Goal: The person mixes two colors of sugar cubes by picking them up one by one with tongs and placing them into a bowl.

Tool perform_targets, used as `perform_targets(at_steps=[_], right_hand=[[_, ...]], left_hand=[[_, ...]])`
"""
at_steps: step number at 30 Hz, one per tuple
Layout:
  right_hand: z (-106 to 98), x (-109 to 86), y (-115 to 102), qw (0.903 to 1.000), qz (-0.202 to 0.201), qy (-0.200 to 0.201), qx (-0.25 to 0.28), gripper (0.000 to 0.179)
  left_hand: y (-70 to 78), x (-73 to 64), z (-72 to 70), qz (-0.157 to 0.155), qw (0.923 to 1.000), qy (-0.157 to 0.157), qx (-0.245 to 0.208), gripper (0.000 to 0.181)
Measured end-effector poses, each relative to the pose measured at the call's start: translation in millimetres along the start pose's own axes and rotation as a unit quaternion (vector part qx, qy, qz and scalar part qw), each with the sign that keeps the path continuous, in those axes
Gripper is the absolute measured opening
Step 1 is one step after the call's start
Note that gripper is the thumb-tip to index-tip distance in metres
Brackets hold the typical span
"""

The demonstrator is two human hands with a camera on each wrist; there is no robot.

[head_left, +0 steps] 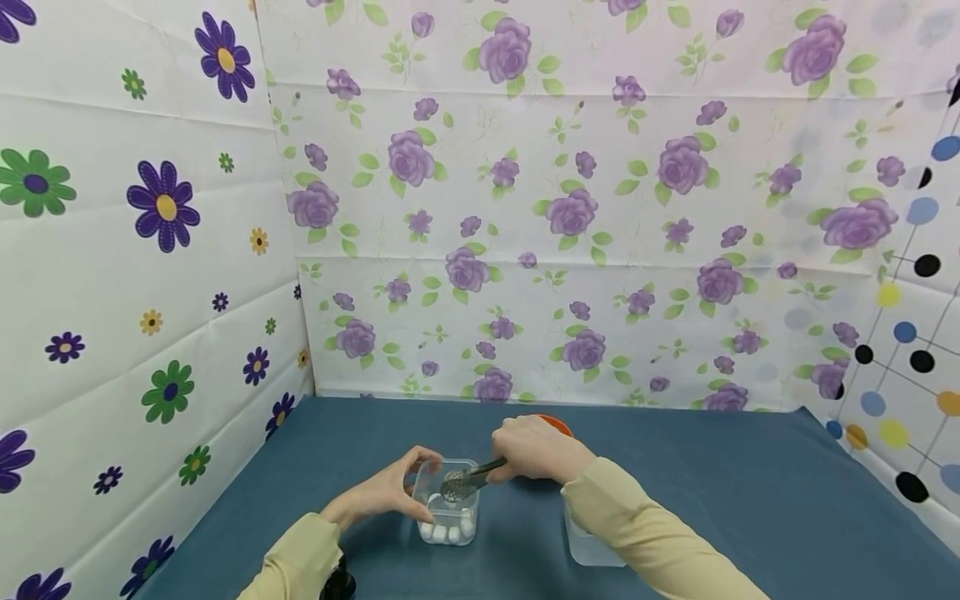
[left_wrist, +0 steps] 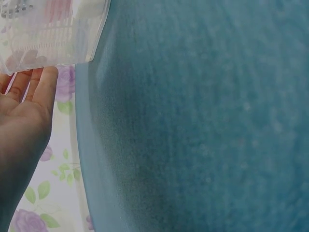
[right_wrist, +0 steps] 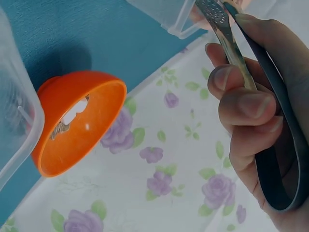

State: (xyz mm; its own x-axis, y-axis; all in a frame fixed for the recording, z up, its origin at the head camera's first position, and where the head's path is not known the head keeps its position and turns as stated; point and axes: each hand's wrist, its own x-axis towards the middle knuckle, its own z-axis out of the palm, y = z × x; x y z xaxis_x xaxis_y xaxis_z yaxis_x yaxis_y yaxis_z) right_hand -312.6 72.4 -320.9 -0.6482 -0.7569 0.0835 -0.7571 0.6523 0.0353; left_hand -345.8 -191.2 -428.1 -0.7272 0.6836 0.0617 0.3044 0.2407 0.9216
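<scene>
My left hand grips a clear plastic container by its sides, thumb in front and fingers behind. Several small white, rounded blocks lie inside it. In my right hand is a pair of metal tongs, pinched between thumb and fingers. The perforated tong heads reach down into the container, close over the white blocks. In the left wrist view, fingers press against the container's wall. Whether the tongs have a block between their heads I cannot tell.
An orange bowl, with white pieces inside, stands behind my right hand. A second clear container sits partly under my right forearm. Some dark object lies by my left sleeve. Flowered sheets wall the blue table.
</scene>
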Motion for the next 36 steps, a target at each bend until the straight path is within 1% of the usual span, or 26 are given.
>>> perform_targets(at_steps=[3, 5, 10, 12, 15, 17, 20, 24, 30, 36], right_hand=[[-1.7, -4.4, 3.5, 0.9999, 0.004, 0.002, 0.012, 0.034], [-2.8, -7.3, 6.1, 0.9997, 0.002, 0.008, 0.025, 0.036], [-4.4, -14.4, 13.5, 0.9988, -0.003, 0.023, 0.043, 0.047], [-5.1, -16.9, 17.0, 0.9987, -0.002, 0.027, 0.043, 0.048], [-8.2, -21.3, 22.3, 0.9979, 0.001, 0.040, 0.051, 0.032], [-10.9, -24.6, 26.0, 0.9964, 0.003, 0.047, 0.070, 0.021], [-15.7, -29.7, 31.2, 0.9950, 0.001, 0.052, 0.085, 0.023], [-20.5, -37.0, 38.6, 0.9956, -0.004, 0.054, 0.077, 0.039], [-25.0, -46.8, 50.7, 0.9953, 0.013, 0.057, 0.077, 0.039], [-26.8, -56.3, 63.6, 0.9950, 0.028, 0.058, 0.076, 0.035]], left_hand=[[0.8, -0.7, 0.2, -0.001, 1.0000, -0.001, -0.004, 0.064], [1.3, -1.1, 0.3, -0.002, 1.0000, -0.002, -0.008, 0.063], [1.2, -1.3, 0.3, 0.000, 0.9999, -0.006, -0.012, 0.066], [1.1, -0.9, 0.4, 0.003, 0.9999, -0.006, -0.011, 0.067], [1.4, -0.4, 0.5, 0.004, 0.9999, -0.005, -0.009, 0.068], [2.0, -0.2, 0.6, 0.005, 1.0000, -0.004, -0.007, 0.069], [2.7, -0.3, 0.7, 0.001, 0.9999, -0.003, -0.011, 0.068], [2.6, -0.5, 0.7, -0.002, 0.9998, -0.001, -0.018, 0.067], [1.5, -0.8, 0.9, -0.002, 0.9998, -0.001, -0.018, 0.067], [1.1, -1.0, 2.0, -0.007, 0.9999, 0.004, -0.014, 0.067]])
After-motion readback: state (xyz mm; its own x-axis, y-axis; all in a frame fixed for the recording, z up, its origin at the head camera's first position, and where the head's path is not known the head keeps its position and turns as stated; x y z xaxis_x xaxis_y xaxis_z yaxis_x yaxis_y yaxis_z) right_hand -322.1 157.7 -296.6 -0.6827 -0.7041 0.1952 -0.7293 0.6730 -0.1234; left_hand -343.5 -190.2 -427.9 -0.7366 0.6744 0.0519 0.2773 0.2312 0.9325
